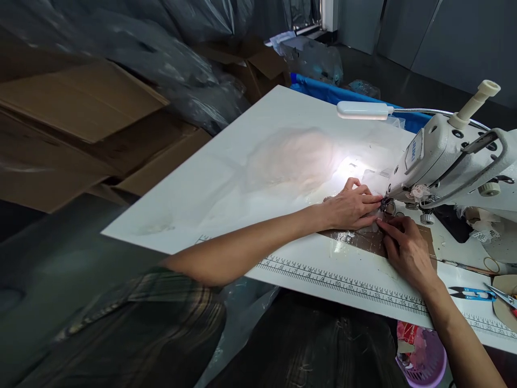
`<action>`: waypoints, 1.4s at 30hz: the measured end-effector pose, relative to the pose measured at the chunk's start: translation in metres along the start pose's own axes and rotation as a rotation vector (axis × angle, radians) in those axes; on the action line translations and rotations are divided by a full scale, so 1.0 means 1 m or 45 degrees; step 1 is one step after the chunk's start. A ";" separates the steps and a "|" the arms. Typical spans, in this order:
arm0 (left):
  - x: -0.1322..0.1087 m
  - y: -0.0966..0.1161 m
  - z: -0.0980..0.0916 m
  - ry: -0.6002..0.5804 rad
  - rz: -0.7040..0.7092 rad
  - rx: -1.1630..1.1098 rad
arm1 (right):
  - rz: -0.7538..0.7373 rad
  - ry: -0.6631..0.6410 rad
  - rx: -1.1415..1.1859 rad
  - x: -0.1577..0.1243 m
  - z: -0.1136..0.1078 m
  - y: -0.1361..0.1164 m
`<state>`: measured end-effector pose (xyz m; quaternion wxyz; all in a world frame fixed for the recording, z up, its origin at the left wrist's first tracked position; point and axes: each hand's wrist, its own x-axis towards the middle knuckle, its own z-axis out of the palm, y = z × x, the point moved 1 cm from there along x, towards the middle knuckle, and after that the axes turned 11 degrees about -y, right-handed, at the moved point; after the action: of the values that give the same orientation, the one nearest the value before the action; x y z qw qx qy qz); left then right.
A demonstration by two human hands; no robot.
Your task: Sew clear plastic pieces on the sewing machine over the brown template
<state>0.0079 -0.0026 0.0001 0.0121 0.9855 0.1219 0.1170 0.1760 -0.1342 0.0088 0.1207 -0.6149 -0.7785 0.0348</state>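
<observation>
Fingers [369, 202] of left hand [350, 209] and right hand [406, 250] are spread flat, unclenched, on sheer fabric [291, 156] right of centre, under the sewing machine [440, 156]. Fingertips could be pricked, being held so close.

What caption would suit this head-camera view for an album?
Left hand and right hand meet on pale fabric at a white sewing machine, its lamp lit above the table.
</observation>
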 end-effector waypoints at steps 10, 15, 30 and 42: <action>-0.002 -0.002 0.002 0.061 0.031 -0.019 | 0.004 -0.007 -0.031 -0.001 0.001 0.000; -0.002 -0.002 0.004 0.060 0.019 -0.034 | 0.000 -0.012 -0.011 -0.002 0.001 -0.001; -0.001 -0.003 0.006 0.018 0.003 -0.073 | -0.020 0.012 0.024 -0.001 0.001 0.000; -0.005 0.001 -0.009 0.115 0.140 0.012 | -0.010 0.011 0.048 -0.001 0.002 0.003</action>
<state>0.0016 -0.0045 0.0078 -0.0044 0.9845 0.0685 0.1612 0.1781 -0.1340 0.0063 0.1359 -0.6096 -0.7796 0.0463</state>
